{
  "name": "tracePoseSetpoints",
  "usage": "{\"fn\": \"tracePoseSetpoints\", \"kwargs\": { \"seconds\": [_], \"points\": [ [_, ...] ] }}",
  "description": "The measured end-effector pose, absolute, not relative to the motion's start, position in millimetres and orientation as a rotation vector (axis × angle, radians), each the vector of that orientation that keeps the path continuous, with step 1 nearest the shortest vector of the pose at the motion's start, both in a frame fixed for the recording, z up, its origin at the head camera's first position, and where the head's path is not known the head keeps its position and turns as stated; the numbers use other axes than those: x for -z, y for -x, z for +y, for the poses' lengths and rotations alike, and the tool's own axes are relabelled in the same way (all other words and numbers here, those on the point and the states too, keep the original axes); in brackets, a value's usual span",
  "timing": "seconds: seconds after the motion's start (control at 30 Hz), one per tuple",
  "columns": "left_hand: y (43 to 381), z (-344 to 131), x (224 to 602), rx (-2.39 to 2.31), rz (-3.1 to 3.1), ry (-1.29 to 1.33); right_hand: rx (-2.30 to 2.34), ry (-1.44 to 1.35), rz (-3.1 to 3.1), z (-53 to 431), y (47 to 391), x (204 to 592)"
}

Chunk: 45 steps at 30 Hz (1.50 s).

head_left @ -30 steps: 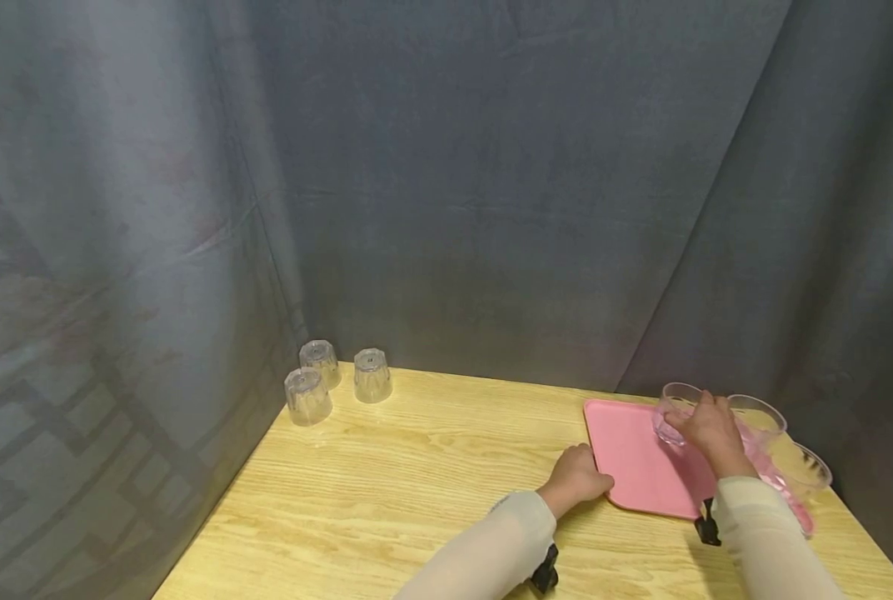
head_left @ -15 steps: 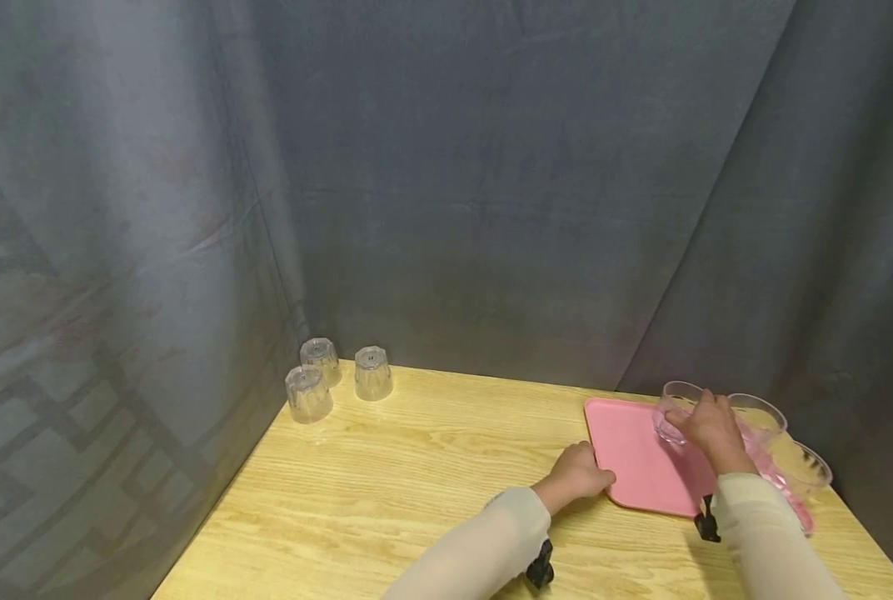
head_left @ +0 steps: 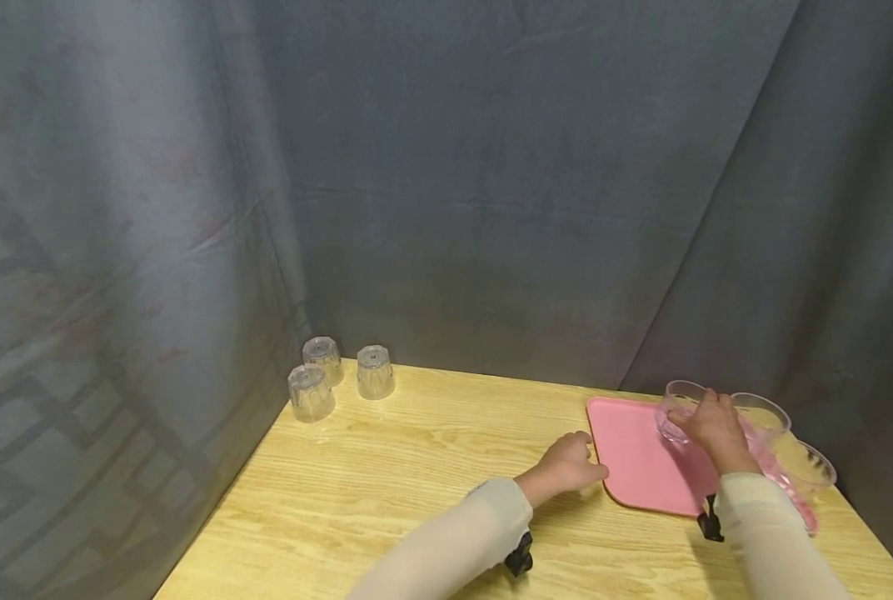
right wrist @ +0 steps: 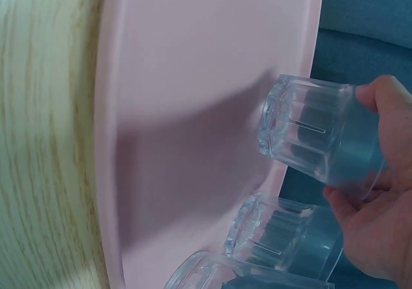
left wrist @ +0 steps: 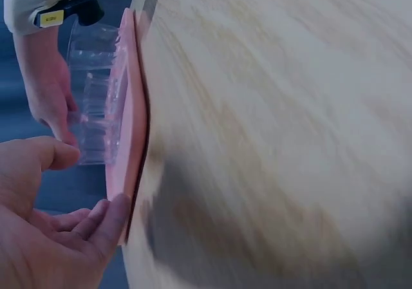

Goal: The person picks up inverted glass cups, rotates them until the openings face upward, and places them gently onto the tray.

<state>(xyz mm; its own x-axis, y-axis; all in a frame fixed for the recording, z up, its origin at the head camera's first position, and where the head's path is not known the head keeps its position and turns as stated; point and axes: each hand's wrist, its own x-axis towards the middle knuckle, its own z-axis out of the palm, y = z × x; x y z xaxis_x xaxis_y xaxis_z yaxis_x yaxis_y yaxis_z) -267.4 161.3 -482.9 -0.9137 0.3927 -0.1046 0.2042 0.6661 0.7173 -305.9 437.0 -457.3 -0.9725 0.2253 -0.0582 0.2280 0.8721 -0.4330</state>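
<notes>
My right hand (head_left: 716,425) grips a clear plastic cup (right wrist: 312,131) near its rim, thumb on one side and fingers on the other. The cup stands mouth up over the pink tray (head_left: 641,467), its base close to the tray's surface. Beside it another clear cup (right wrist: 286,234) stands on the tray, with more clear cups toward the right end. My left hand (head_left: 564,467) is by the tray's left edge, thumb and fingers spread apart and holding nothing. In the left wrist view its fingertips (left wrist: 119,205) overlap the tray's near rim.
Three clear cups (head_left: 375,372) stand upside down at the table's far left corner. A grey curtain (head_left: 454,208) hangs behind the wooden table (head_left: 416,467) and along its left side. The tray lies near the table's right end.
My left hand has released the tray's left edge and drawn slightly left, its fingers loosening. The right hand keeps its grip on the cup in about the same place.
</notes>
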Motion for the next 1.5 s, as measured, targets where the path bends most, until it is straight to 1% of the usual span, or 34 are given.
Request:
{"fn": "tracePoseSetpoints", "kwargs": {
  "seconds": [0.27, 0.63, 1.5],
  "points": [
    [272.9, 141.2, 474.5, -0.916, 2.735, -0.591, 0.694, -0.359, 3.03, 437.4, 305.5, 453.2],
    [274.9, 117.0, 462.0, -0.711, 2.838, -0.616, 0.682, -0.394, 3.012, 435.4, 307.7, 451.9],
    [288.3, 68.3, 441.2, -0.64, 2.932, -0.628, 0.669, -0.392, 3.01, 438.0, 308.0, 453.5]
  ]
}}
